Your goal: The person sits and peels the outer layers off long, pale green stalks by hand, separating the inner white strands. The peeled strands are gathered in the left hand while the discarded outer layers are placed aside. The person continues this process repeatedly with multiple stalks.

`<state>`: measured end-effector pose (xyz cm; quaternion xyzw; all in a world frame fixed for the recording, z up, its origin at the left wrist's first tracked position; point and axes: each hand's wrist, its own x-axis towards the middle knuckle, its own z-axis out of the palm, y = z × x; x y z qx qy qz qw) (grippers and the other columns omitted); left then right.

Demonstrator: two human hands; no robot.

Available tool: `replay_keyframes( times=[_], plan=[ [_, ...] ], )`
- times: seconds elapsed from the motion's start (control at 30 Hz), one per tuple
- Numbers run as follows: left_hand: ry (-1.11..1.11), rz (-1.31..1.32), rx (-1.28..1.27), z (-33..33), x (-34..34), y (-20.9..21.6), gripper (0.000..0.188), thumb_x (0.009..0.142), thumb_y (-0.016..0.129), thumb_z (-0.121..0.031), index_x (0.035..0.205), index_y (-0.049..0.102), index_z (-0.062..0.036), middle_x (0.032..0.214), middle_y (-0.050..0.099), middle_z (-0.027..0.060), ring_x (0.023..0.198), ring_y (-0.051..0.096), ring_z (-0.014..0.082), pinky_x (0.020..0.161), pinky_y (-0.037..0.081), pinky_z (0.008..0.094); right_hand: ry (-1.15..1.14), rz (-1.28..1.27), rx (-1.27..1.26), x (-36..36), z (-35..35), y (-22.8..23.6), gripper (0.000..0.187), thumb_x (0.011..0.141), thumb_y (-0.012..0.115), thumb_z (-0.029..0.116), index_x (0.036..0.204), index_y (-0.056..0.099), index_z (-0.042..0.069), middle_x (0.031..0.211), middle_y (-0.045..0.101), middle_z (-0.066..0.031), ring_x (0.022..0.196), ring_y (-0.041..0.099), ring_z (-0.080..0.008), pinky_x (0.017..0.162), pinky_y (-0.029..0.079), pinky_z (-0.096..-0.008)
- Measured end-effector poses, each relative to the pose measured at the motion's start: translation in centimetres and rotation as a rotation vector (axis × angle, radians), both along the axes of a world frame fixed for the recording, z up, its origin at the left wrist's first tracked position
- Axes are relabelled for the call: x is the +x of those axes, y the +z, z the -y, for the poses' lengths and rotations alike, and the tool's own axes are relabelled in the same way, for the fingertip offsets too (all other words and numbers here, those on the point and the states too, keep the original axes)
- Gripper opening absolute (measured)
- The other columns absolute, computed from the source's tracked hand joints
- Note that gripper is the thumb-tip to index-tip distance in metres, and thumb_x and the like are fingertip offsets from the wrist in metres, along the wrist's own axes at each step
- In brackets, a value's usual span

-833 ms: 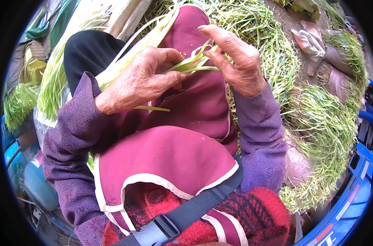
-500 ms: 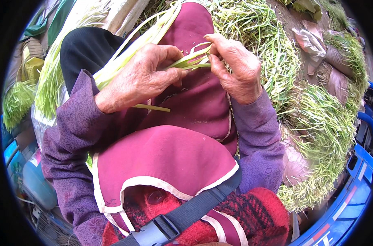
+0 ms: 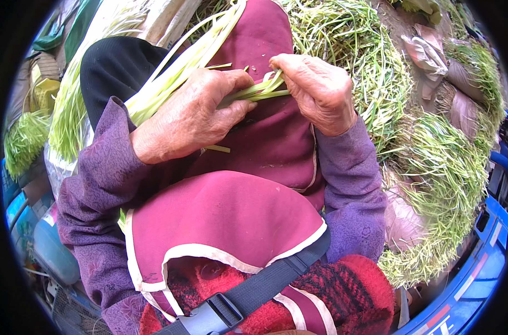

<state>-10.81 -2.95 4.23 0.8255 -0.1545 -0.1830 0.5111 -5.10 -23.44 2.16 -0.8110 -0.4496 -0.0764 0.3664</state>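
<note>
A bunch of long, pale green vegetable stalks slants over my lap. My left hand is closed round it near one end, thumb and fingers pressing the stalks together. The short ends poke out past the thumb toward my right hand, whose thumb and fingers are closed on the tips, one of them bent up. A single stalk end shows below my left hand. Under both hands lies a maroon apron, with a few small bits of stalk on it.
A thick band of loose green stalks and trimmings curves along the right, with another heap nearer me. More long stalks lie at the left by my dark-clothed knee. A blue rail edges the lower right.
My right hand has moved slightly left and its fingers have closed tighter on the stalk tips. My left hand has shifted a little down, still holding the bunch.
</note>
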Motion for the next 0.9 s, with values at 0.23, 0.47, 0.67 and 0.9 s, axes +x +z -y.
replay_keyframes(
  times=[0.23, 0.47, 0.67, 0.9],
  plan=[
    [0.046, -0.170, -0.086, 0.1, -0.3, 0.4, 0.018, 0.086, 0.054, -0.009, 0.095, 0.058, 0.0056, 0.066, 0.057, 0.0081, 0.060, 0.053, 0.0141, 0.056, 0.044, 0.0273, -0.234, 0.029, 0.062, 0.6, 1.2, -2.5, 0.018, 0.067, 0.060, -0.005, 0.082, 0.062, 0.003, 0.065, 0.058, -0.0127, 0.058, 0.058, -0.0255, 0.052, 0.046, -0.0317],
    [0.084, -0.287, -0.078, 0.3, -0.2, 0.9, 0.016, 0.087, 0.053, -0.010, 0.091, 0.059, 0.0047, 0.064, 0.057, 0.0077, 0.056, 0.053, 0.0132, 0.053, 0.044, 0.0275, -0.440, -0.423, 0.330, 1.7, 4.5, -0.6, 0.031, 0.073, 0.072, 0.005, 0.103, 0.064, 0.004, 0.090, 0.066, -0.0051, 0.057, 0.054, -0.0048, 0.051, 0.047, -0.0192],
    [0.023, -0.170, -0.115, 0.5, -0.4, 1.7, 0.015, 0.085, 0.056, -0.009, 0.089, 0.059, 0.0045, 0.063, 0.056, 0.0080, 0.058, 0.051, 0.0113, 0.053, 0.042, 0.0289, 0.034, -0.301, -0.078, -1.8, 1.6, 1.3, 0.057, 0.062, 0.071, -0.004, 0.116, 0.056, 0.003, 0.098, 0.064, -0.0118, 0.066, 0.061, -0.0127, 0.054, 0.049, -0.0233],
    [0.085, -0.214, -0.200, -0.4, -0.4, 1.8, 0.016, 0.088, 0.056, -0.011, 0.092, 0.061, 0.0033, 0.063, 0.056, 0.0032, 0.057, 0.050, 0.0076, 0.050, 0.041, 0.0243, -0.161, -0.098, -0.080, -1.3, 4.1, 0.4, 0.021, 0.070, 0.061, 0.003, 0.091, 0.064, 0.008, 0.072, 0.060, -0.0072, 0.058, 0.059, -0.0205, 0.052, 0.048, -0.0298]
  ],
)
